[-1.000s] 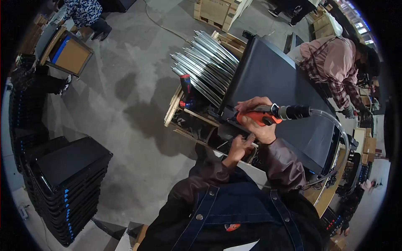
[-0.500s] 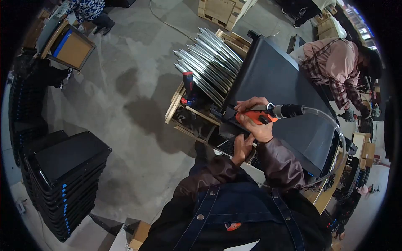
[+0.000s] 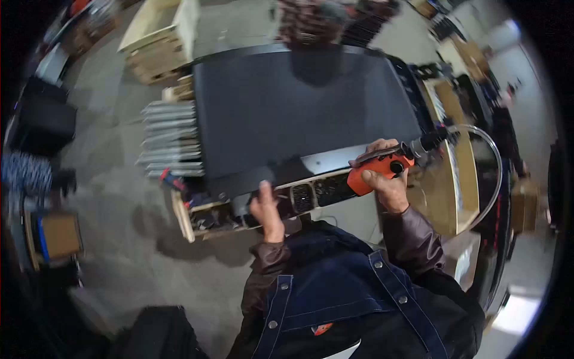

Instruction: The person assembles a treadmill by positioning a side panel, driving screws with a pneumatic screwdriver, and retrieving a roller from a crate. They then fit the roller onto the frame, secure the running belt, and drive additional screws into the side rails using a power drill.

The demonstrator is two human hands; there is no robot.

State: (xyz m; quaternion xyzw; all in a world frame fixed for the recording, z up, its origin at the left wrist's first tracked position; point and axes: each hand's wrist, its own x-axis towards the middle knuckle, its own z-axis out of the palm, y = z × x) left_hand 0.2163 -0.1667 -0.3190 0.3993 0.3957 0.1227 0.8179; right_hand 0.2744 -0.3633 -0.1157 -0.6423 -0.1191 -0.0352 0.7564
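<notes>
My right hand (image 3: pixel 388 182) is wrapped round an orange air tool (image 3: pixel 373 173), with a black fitting and clear hose (image 3: pixel 499 161) at its rear. The tool is held over the front edge of a large black panel (image 3: pixel 299 107). My left hand (image 3: pixel 268 212), somewhat blurred, is near the panel's front left part, above a row of small bins (image 3: pixel 303 197) with dark small parts. Its fingers point away from me, and I see nothing held in it. A red and dark blue power tool (image 3: pixel 173 179) is left of the panel.
Metal rods (image 3: pixel 170 140) are stacked left of the panel. A co-worker in a checked sleeve (image 3: pixel 308 24) leans over its far side. A wooden crate (image 3: pixel 161 42) stands at the back left, and an open wooden box (image 3: pixel 457 161) is at the right.
My view has turned right, so the panel now lies squarer before me. My hands have come apart: the left is to the left, while the right still grips the air tool.
</notes>
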